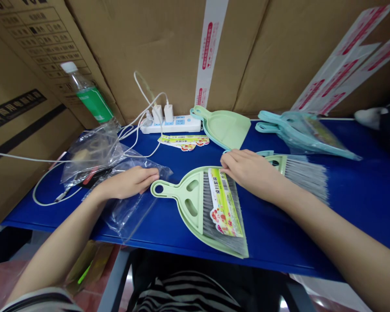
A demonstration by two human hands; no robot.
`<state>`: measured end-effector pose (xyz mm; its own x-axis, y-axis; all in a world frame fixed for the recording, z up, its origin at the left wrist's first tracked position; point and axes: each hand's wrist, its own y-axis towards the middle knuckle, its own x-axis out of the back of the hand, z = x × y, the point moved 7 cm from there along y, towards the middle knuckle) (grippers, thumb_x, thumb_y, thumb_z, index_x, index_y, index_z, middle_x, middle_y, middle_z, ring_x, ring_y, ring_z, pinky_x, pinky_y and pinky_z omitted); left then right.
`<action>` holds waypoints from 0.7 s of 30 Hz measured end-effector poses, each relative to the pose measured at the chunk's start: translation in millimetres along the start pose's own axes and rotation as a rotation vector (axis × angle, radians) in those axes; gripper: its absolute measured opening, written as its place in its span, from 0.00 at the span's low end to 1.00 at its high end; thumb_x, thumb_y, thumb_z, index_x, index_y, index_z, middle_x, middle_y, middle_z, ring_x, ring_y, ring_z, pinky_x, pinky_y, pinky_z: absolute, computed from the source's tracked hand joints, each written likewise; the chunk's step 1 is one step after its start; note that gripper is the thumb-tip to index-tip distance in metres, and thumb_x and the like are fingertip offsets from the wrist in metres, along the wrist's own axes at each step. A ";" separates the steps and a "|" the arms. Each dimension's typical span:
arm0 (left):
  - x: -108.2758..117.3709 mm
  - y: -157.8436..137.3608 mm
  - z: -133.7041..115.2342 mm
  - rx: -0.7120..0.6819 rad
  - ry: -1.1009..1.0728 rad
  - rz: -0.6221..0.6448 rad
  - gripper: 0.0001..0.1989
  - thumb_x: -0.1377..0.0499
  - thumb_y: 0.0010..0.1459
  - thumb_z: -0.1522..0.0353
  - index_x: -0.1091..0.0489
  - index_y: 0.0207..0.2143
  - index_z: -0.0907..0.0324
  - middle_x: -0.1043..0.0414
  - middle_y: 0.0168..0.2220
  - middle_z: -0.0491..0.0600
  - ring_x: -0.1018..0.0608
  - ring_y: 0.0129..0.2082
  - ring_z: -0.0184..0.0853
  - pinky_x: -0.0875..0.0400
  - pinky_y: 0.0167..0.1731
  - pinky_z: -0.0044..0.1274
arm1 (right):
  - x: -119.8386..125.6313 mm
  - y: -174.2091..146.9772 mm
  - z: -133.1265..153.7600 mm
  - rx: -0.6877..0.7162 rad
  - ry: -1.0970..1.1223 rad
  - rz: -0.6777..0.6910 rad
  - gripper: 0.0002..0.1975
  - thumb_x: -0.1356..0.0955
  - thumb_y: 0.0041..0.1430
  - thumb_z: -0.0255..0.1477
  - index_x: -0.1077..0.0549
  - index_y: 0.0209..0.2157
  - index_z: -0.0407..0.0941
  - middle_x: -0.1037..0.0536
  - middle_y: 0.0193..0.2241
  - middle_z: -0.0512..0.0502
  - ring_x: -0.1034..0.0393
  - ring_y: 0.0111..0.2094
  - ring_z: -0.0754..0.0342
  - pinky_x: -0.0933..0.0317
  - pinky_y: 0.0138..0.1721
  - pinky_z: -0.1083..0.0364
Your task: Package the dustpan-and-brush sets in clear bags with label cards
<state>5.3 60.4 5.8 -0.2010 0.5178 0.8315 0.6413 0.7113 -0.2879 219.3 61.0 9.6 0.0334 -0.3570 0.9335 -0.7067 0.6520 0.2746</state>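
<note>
A light green dustpan (195,227) lies near the table's front edge. A grey-bristled brush (208,216) is nested in it, under a yellow-green label card (225,201) with a mushroom picture. My right hand (247,171) is closed over the dustpan's far corner, by the card's upper end; its fingertips are partly hidden. Beside the tip of the dustpan handle, my left hand (136,180) has its fingers curled together above a clear plastic bag (126,216). What those fingers hold, if anything, is hidden.
Behind stand a white power strip (178,125) with cables, spare label cards (185,141), stacked dustpans (229,123) and a bagged blue set (308,130). A loose brush (307,177) lies right. A bottle (92,99) leans left against cardboard (162,47).
</note>
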 end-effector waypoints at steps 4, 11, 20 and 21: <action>0.3 0.3 0.4 -0.002 -0.001 0.003 0.16 0.60 0.66 0.61 0.44 0.26 0.56 0.39 0.19 0.41 0.34 0.21 0.30 0.40 0.27 0.23 | 0.9 0.1 1.0 0.014 -0.007 -0.004 0.15 0.45 0.67 0.24 0.32 0.30 0.44 0.27 0.24 0.44 0.34 0.27 0.49 0.46 0.30 0.53; -0.2 -0.3 1.0 0.000 -0.008 0.010 0.16 0.60 0.67 0.62 0.44 0.26 0.56 0.40 0.19 0.41 0.35 0.21 0.30 0.41 0.26 0.23 | 1.1 -0.2 2.2 0.024 -0.027 -0.022 0.12 0.42 0.67 0.25 0.32 0.30 0.43 0.26 0.24 0.44 0.34 0.28 0.49 0.46 0.30 0.54; -0.8 0.2 0.8 -0.005 -0.008 0.010 0.16 0.60 0.66 0.62 0.44 0.26 0.56 0.40 0.19 0.40 0.36 0.20 0.29 0.42 0.26 0.23 | 1.0 -0.3 0.9 0.016 -0.005 -0.014 0.14 0.44 0.67 0.25 0.33 0.30 0.45 0.27 0.24 0.44 0.35 0.27 0.50 0.47 0.30 0.54; -0.7 0.1 0.5 -0.007 -0.009 0.010 0.16 0.60 0.66 0.62 0.44 0.26 0.56 0.40 0.19 0.40 0.36 0.20 0.29 0.42 0.26 0.23 | 1.2 -0.1 0.9 0.016 -0.006 -0.016 0.13 0.44 0.66 0.25 0.33 0.30 0.45 0.27 0.24 0.44 0.35 0.27 0.50 0.47 0.30 0.54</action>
<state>5.2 60.3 4.9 -0.2012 0.5291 0.8243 0.6482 0.7029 -0.2929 218.8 59.9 10.6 0.0410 -0.3714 0.9276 -0.7170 0.6356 0.2862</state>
